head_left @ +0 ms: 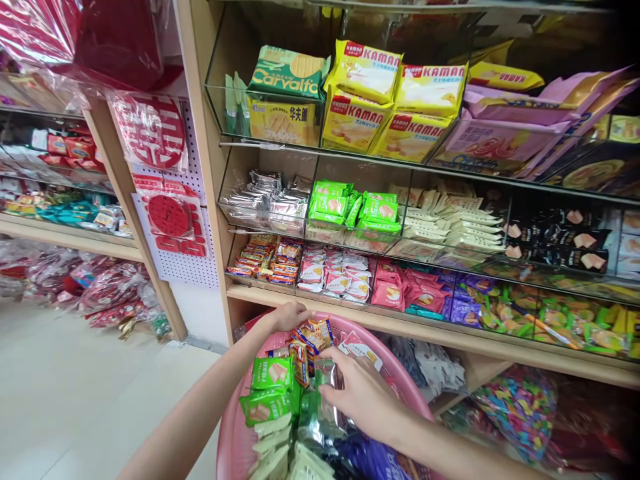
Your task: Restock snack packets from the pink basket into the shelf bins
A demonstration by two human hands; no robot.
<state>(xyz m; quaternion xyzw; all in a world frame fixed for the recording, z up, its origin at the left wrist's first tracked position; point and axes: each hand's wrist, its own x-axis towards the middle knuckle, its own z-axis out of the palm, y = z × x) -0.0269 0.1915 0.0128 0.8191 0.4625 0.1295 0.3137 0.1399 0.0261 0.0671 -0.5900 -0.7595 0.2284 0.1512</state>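
Observation:
A pink plastic basket (231, 407) filled with small wrapped snacks is in front of me. My left hand (291, 315) is closed at its far rim, its fingers curled and partly hidden. My right hand (357, 387) reaches inside, thumb and index finger around a shiny silver packet (327, 377). Orange-and-blue packets (315, 335) lie just beyond these fingers, and a white-and-pink packet (361, 348) sits at the far right inside. Green packets (273, 373) are stacked on the left, with cream packets (273, 447) nearer me. A purple packet (380, 460) shows below my right forearm.
A wooden shelf unit (300, 300) with clear bins of sorted snacks rises behind the basket. Yellow wafer packs (367, 73) fill an upper bin. Red paper decorations (170, 213) hang on a white pegboard at left. Bagged goods (520, 407) lie under the shelf.

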